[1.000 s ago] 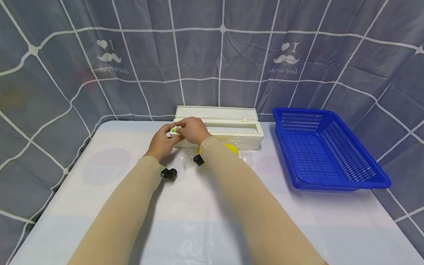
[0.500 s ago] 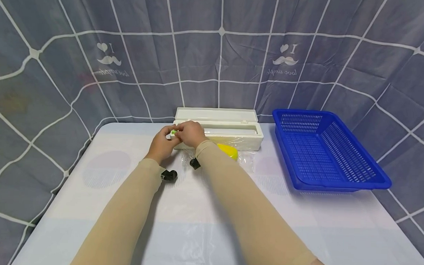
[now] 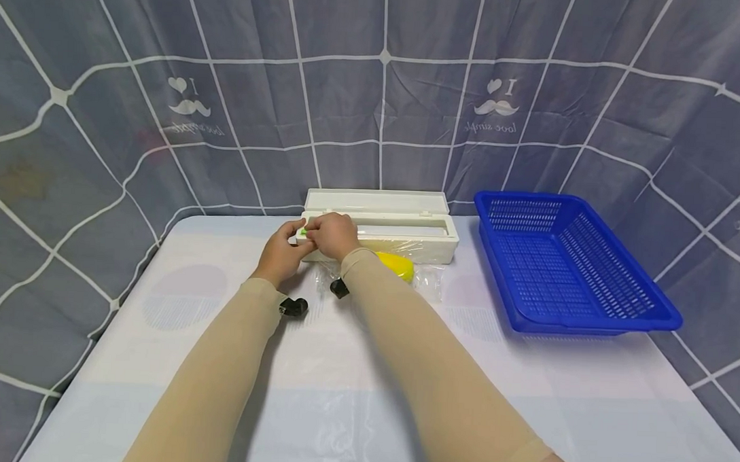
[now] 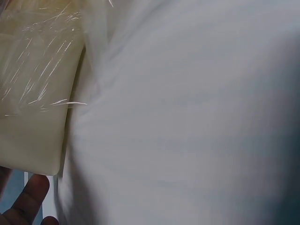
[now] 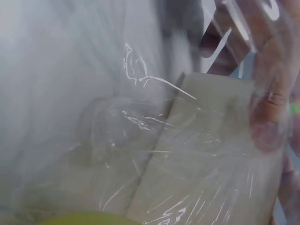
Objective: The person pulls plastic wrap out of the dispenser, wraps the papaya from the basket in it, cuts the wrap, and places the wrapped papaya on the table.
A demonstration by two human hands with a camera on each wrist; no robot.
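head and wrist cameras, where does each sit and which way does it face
Head: on the head, facing forward and down at the white box, blue basket and table; left hand and right hand show.
Left wrist: on that wrist, facing the box's end and table; fingertips show lower left.
Right wrist: on that wrist, facing the box through clear film; a thumb shows at right.
Both wrist views share the box and film.

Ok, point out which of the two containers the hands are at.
The long white box: the left hand and right hand are at its left end. The blue basket stands apart, to the right, untouched.
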